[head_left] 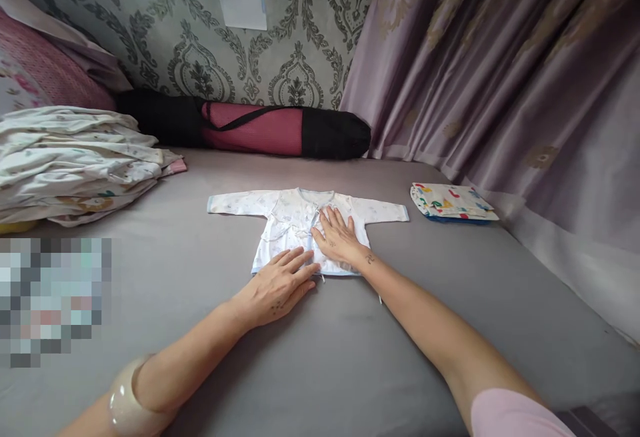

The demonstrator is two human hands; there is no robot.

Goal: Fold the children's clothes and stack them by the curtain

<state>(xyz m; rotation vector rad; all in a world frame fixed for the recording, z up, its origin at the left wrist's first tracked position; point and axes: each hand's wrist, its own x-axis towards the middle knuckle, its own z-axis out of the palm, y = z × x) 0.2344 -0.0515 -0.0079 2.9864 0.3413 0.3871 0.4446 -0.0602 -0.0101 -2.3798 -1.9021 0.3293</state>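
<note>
A small white baby shirt (285, 227) with light blue trim lies spread out on the grey sheet, both sleeves stretched to the sides and the neckline away from me. My right hand (337, 237) rests flat on the shirt's front, right of its middle, with fingers spread. Over the bottom hem, my left hand (283, 285) lies palm down with its fingers stretched out toward the right. Each hand hides part of the cloth below it. Thin white ties show at the hem and beside my right wrist.
Folded patterned cloth (453, 202) lies to the right, near the purple curtain (425, 57). A pile of light patterned clothes (75, 163) is at the left. Along the wall stretches a black and pink bag (255, 129). A blurred patch (55, 290) covers something at lower left.
</note>
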